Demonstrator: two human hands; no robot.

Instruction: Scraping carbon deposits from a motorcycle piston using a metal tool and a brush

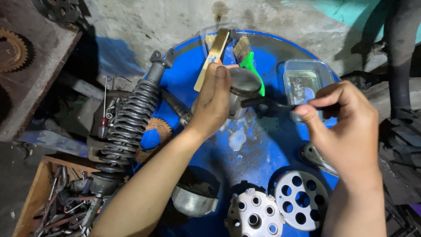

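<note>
My left hand (213, 102) grips a grey metal piston (243, 82) over the top of a blue drum (258, 158). My right hand (342, 127) holds a thin dark tool (267, 103) whose tip touches the side of the piston. Both hands hover above the drum's wet, grimy middle.
A clear plastic tub (303, 83) with liquid, a green-handled brush (251, 63) and a wooden-handled brush (213, 55) lie at the drum's far edge. A coiled shock absorber (129, 118) leans at the left. Two perforated clutch plates (280, 204) and a metal cup (193, 201) sit near. A wooden box of tools (61, 202) is lower left.
</note>
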